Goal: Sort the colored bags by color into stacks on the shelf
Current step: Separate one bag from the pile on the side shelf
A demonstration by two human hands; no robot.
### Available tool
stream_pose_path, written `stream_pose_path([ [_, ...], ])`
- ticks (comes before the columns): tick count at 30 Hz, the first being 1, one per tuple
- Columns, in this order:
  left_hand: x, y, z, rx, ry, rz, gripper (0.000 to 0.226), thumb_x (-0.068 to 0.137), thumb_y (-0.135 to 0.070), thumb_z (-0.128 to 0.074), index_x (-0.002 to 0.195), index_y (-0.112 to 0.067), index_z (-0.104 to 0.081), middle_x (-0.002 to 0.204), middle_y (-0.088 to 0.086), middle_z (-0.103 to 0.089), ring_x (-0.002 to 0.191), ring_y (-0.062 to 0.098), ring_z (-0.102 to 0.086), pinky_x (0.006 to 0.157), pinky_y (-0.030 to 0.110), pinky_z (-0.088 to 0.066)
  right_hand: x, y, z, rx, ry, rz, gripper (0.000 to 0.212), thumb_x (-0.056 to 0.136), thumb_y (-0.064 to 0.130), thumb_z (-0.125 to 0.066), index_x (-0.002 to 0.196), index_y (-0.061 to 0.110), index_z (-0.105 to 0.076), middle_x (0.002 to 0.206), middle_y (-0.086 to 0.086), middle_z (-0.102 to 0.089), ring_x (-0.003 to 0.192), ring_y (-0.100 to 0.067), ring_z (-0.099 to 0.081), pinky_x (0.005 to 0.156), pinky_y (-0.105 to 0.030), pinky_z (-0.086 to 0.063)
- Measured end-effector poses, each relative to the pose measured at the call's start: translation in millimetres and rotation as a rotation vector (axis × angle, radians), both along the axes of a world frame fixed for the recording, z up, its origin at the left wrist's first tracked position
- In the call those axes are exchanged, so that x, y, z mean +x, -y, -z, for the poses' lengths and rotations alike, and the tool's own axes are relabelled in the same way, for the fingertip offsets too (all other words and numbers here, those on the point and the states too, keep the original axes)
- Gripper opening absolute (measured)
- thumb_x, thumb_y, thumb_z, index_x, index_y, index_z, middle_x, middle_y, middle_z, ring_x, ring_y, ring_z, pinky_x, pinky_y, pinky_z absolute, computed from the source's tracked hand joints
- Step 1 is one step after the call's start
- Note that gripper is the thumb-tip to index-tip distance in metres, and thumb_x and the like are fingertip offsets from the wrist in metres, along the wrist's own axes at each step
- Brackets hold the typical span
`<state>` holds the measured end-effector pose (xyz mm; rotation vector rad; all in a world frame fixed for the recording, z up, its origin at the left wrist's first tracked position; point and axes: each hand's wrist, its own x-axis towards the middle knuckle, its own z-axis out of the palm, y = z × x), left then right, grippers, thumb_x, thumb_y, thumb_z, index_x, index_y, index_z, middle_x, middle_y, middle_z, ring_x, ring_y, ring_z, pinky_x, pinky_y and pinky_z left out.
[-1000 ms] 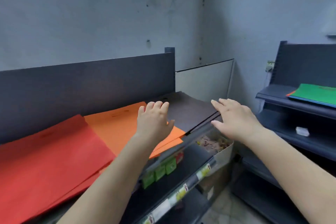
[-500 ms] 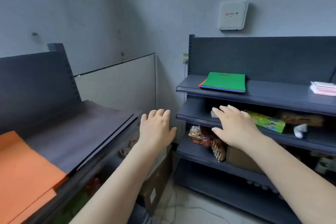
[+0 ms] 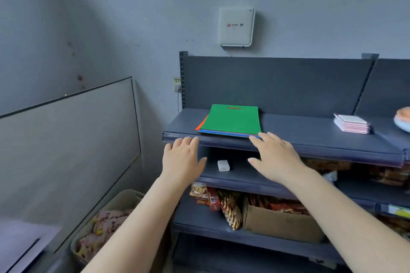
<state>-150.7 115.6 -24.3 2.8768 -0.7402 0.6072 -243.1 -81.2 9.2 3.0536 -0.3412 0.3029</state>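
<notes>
A stack of flat colored bags (image 3: pixel 230 121) lies on the top board of a dark grey shelf (image 3: pixel 310 139), green on top, with orange, blue and red edges showing beneath. My left hand (image 3: pixel 182 159) hovers open just below and left of the stack, near the shelf's front lip. My right hand (image 3: pixel 275 157) is open with fingers spread; its fingertips reach the stack's front right corner. Neither hand holds anything.
A pile of pink-and-white pads (image 3: pixel 352 123) and a bowl (image 3: pixel 402 121) sit further right on the top board. A small white charger (image 3: pixel 223 165) lies on the middle board. Snack packs and a cardboard box (image 3: pixel 281 224) fill the lower boards. A bin of packets (image 3: pixel 106 224) stands at left.
My view has swung right, away from the shelf with red, orange and dark bags, onto this shelf. Both open hands have moved up to the green-topped stack.
</notes>
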Motion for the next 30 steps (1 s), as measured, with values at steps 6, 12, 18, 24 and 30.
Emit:
stream_pose_path([
  [6, 71.6, 43.8, 2.6, -0.002, -0.025, 0.024, 0.055, 0.093, -0.051, -0.042, 0.139, -0.022, -0.035, 0.142, -0.003, -0.044, 0.13, 0.021, -0.04, 0.101, 0.036, -0.033, 62.0, 40.4, 2.1, 0.035, 0.012, 0.041, 0.061, 0.095, 0.045, -0.044, 0.148, 0.022, -0.025, 0.155, -0.003, -0.026, 0.144, -0.022, -0.019, 0.112, -0.039, -0.023],
  [12, 123.4, 84.1, 13.5, 0.015, -0.076, 0.046, 0.054, 0.095, -0.05, -0.04, 0.141, -0.022, -0.034, 0.142, -0.003, -0.043, 0.13, 0.022, -0.039, 0.1, 0.037, -0.032, 110.7, 82.5, 13.9, 0.086, 0.006, 0.055, 0.06, 0.096, 0.045, -0.043, 0.149, 0.022, -0.024, 0.154, -0.001, -0.027, 0.143, -0.022, -0.021, 0.111, -0.038, -0.025],
  [18, 176.2, 123.3, 28.7, 0.042, -0.129, 0.008, 0.054, 0.096, -0.05, -0.039, 0.141, -0.022, -0.034, 0.143, -0.004, -0.043, 0.131, 0.021, -0.039, 0.1, 0.036, -0.032, 162.7, 129.3, 30.9, 0.156, 0.005, 0.043, 0.061, 0.096, 0.044, -0.044, 0.149, 0.021, -0.024, 0.153, -0.001, -0.029, 0.141, -0.02, -0.024, 0.11, -0.036, -0.027],
  [24, 225.3, 157.8, 52.2, 0.067, -0.202, -0.052, 0.056, 0.096, -0.055, -0.034, 0.143, -0.025, -0.034, 0.143, -0.008, -0.043, 0.13, 0.018, -0.04, 0.1, 0.033, -0.031, 214.4, 170.7, 56.0, 0.25, -0.04, 0.041, 0.056, 0.099, 0.044, -0.038, 0.148, 0.017, -0.028, 0.148, -0.003, -0.035, 0.134, -0.024, -0.034, 0.108, -0.036, -0.033],
  [30, 262.4, 175.2, 70.6, 0.054, -0.281, -0.057, 0.051, 0.095, -0.058, -0.031, 0.138, -0.032, -0.041, 0.143, -0.015, -0.043, 0.132, 0.01, -0.038, 0.104, 0.028, -0.027, 254.0, 195.3, 80.7, 0.353, -0.104, 0.116, 0.049, 0.099, 0.042, -0.04, 0.137, 0.011, -0.043, 0.133, -0.006, -0.045, 0.124, -0.024, -0.043, 0.103, -0.036, -0.039],
])
